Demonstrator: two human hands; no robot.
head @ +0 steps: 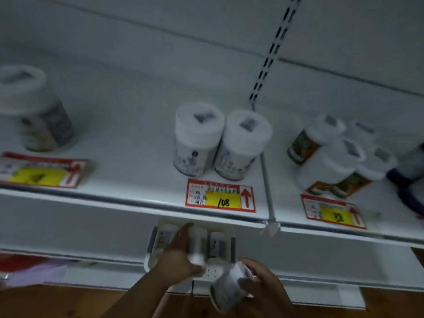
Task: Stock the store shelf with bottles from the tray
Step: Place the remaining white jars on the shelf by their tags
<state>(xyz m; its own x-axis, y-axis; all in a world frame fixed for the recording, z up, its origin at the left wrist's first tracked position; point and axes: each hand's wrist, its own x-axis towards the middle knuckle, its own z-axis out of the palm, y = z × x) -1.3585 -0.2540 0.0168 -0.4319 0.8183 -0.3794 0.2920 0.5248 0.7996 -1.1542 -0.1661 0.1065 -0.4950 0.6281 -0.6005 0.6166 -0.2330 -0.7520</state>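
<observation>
The right hand (pixel 259 281) is sitting nearest the camera, low in the view, its fingers curling round a white-lidded bottle (pixel 231 286) that is lying tilted, lid up and away. Just beside it, the left hand (pixel 181 253) is reaching into the tray (pixel 214 273), thumb and fingers closing round a second bottle (pixel 197 246) among those lying there (blur is hiding exactly how firm that grip is). Two more bottles are showing in the tray, one to the left (pixel 164 237) and one to the right (pixel 218 244) of the gripped one. The tray itself is resting on the lower shelf (pixel 321 267), partly tucked under the edge of the upper shelf (pixel 128 171).

Farther up, two matching bottles (pixel 220 141) are standing upright and touching, behind a red-and-yellow price tag (pixel 220 196). A lone bottle (pixel 39 111) is standing well to the left; a cluster of brown-labelled jars (pixel 332 154) is filling the section to the right, past a divider rail (pixel 267 187).

The step in hand looks like the pick-up: both hands are loading up, nothing yet being carried up. The next move probably calls for lifting each bottle clear of the upper shelf's front lip, turning it upright, and setting it beside the standing pair without knocking them.
</observation>
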